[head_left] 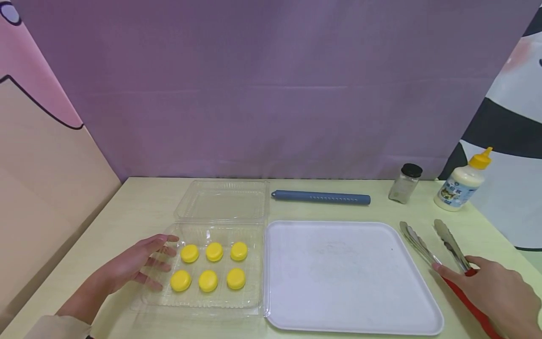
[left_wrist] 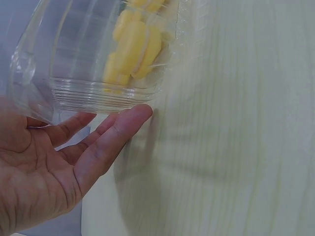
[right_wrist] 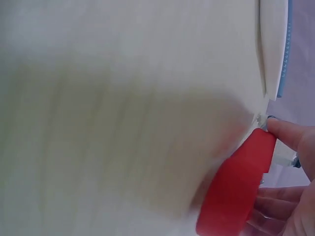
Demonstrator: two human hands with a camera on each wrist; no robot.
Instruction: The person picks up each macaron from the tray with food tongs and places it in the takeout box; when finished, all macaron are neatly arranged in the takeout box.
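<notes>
A clear plastic clamshell box point(head_left: 254, 296) lies with its lid point(head_left: 222, 205) folded back. In its base sit two rows of round yellow macarons point(head_left: 208, 280), pale seams showing in the left wrist view. My left hand point(head_left: 129, 266) is at the box's left side, fingers loosely extended; the thumb point(left_wrist: 133, 115) comes right up to the ribbed wall. At the right, my right hand point(head_left: 497, 287) holds metal tongs point(head_left: 449, 242) by their red handles point(right_wrist: 236, 182). The tongs' two arms are spread apart and angle toward the back of the table.
A white tray point(head_left: 347, 278) lies between the box and the tongs. Behind it is a blue perforated stick point(head_left: 322, 197). At the back right stand a small jar point(head_left: 404, 186) with a black lid and a squeeze bottle point(head_left: 459, 186) with a yellow nozzle. A purple cloth point(head_left: 279, 94) hangs behind the table.
</notes>
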